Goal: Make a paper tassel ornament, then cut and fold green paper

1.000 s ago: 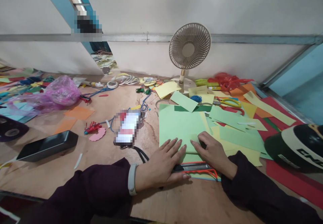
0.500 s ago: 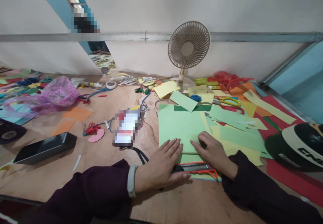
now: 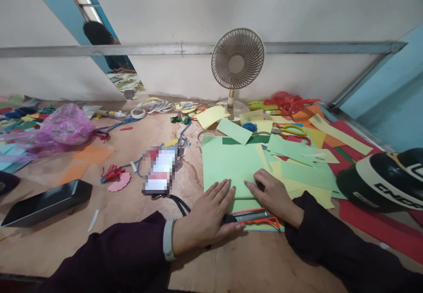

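A light green sheet of paper (image 3: 231, 158) lies on the table in front of me, with its near edge under my fingers. My left hand (image 3: 208, 211) rests flat on it, fingers stretched over the near left part. My right hand (image 3: 272, 194) is curled, its thumb side pressed to the sheet near the same edge; nothing shows in its fingers. Just below lies a tool with a metal strip and orange edging (image 3: 253, 216), like a cutter knife. Its black end passes beneath my left hand, between thumb and fingers. More green and yellow paper shows underneath.
Left of the sheet are a phone (image 3: 161, 169), a black box-shaped device (image 3: 48, 202) and a purple plastic bag (image 3: 71, 123). A fan (image 3: 238, 59) stands behind. Yellow-handled scissors (image 3: 292, 129), paper strips and a black-and-white rounded object (image 3: 370, 187) lie right.
The whole view has shifted a little, so things appear slightly further left. Both hands keep nearly the same place on the green paper.
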`<state>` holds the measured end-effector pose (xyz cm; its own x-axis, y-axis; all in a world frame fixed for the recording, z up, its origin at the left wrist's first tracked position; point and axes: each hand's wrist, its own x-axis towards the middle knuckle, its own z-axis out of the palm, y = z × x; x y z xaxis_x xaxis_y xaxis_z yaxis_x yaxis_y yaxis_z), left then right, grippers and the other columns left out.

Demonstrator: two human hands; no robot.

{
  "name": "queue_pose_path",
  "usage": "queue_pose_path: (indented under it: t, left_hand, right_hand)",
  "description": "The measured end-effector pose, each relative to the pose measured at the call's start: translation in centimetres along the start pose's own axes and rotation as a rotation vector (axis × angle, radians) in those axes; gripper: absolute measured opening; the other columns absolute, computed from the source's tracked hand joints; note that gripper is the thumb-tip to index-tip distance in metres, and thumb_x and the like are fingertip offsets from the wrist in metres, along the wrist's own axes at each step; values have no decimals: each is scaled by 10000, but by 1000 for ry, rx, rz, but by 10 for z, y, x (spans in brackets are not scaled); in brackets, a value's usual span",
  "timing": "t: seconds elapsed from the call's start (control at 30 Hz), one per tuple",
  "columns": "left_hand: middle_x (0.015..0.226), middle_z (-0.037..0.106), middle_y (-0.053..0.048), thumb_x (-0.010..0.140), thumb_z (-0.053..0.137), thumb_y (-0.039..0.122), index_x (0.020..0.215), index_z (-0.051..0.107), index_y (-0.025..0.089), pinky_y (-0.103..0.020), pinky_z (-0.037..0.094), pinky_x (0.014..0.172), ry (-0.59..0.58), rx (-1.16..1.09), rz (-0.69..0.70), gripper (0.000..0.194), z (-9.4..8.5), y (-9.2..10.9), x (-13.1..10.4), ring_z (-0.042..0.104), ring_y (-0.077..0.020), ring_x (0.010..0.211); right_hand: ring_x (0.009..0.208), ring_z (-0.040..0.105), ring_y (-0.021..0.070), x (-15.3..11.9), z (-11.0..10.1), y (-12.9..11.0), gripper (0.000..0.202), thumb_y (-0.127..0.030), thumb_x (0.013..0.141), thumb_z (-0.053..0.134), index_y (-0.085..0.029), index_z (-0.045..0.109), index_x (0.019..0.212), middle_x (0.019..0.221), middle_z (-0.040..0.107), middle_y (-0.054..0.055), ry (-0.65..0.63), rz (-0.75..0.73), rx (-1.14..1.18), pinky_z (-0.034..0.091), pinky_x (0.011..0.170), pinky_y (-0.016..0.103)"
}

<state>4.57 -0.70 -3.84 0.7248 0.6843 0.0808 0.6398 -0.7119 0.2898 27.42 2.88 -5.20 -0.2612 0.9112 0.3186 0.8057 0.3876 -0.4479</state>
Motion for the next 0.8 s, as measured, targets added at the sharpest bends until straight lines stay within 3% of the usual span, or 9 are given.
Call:
queue_pose_path:
  t: [0.53, 0.8]
  left_hand:
    - [1502, 316, -183, 908, 381, 634, 1461, 292, 166, -501, 343, 1084, 60, 77, 27, 730, 6, -3, 1, 318, -330, 1377]
    - [1502, 293, -215, 900, 359, 659, 1458, 289, 138, -501, 352, 1076, 38, 114, 38, 767, 3, -2, 3, 307, -345, 1379]
  right_hand:
    - [658, 470, 140, 0, 2, 1, 302, -334, 911, 491, -218, 380, 655, 708, 446, -15, 30, 0, -28, 365, 629, 267]
    - [702, 507, 156, -2, 3, -1, 267, -319, 912, 492, -214, 468, 667, 722, 509, 6, 94, -13, -151, 384, 654, 272]
